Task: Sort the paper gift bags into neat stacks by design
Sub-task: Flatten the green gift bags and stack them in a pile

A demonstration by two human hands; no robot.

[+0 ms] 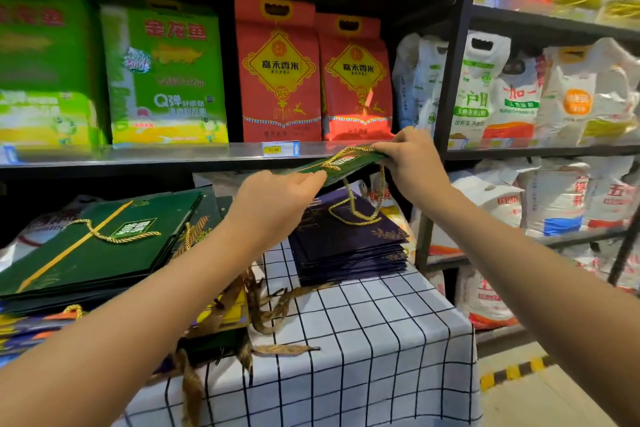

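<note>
Holding a flat green gift bag (341, 163) up in the air, we are pinching one of its edges with our left hand (277, 199) and the opposite edge with our right hand (408, 158), fingers and thumb of each curled onto the paper. We are keeping it nearly level and well above the checked tablecloth (363, 329), probably so that its gold cord handles (360, 208) are hanging free instead of snagging on what lies below. Right under it, at the far right corner of the tablecloth, the dark purple stack (349, 246) is sitting squared up, and one dangling cord is just touching or nearly touching its top; we cannot tell which. Along the left edge the green stack (93, 250) is lying with the same label and gold stripe as the bag we are carrying, so we are judging that this bag belongs there. Between the two stacks, unsorted bags (221, 319) with brown ribbon handles are spilling toward the near edge, waiting their turn. Behind, store shelves (173, 154) are holding rice bags (280, 73).
</note>
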